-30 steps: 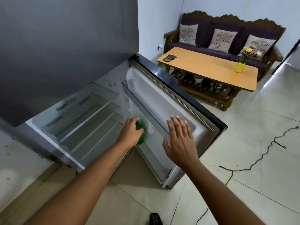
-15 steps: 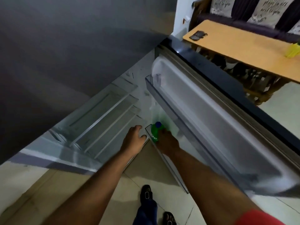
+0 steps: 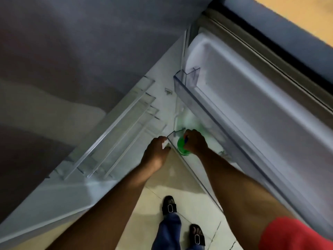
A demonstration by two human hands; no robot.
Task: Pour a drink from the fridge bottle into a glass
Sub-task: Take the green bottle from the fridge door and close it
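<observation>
Moved since earlier: the view has been tipped much further down, so the sofa and table are out of sight, and the right hand has been taken off the door and brought down onto the bottle.
Fridge door: swung wide open, inner liner facing up at the camera. Probably best left that way so the lift isn't cramped.
Fridge shelves: clear, stacked, nothing made out on them.
Lower door bin: clear plastic, the bottle is stood in its near corner, close to the hinge side.
Right hand: fingers curled over the top of the bottle, gripped around the neck and cap area as far as can be told; it's a bit blurry.
Left hand: fingers closed on the corner edge of the bin, so the bin looks to be steadied.
Green bottle: mostly hidden by the hand, only the green shoulder and a bit of blue cap can be seen.
How it should be done: lifted straight up until the bin wall is cleared, then drawn out. A lower grip on the body would likely be safer than the cap alone.
Glass: not seen anywhere, pouring not started.
</observation>
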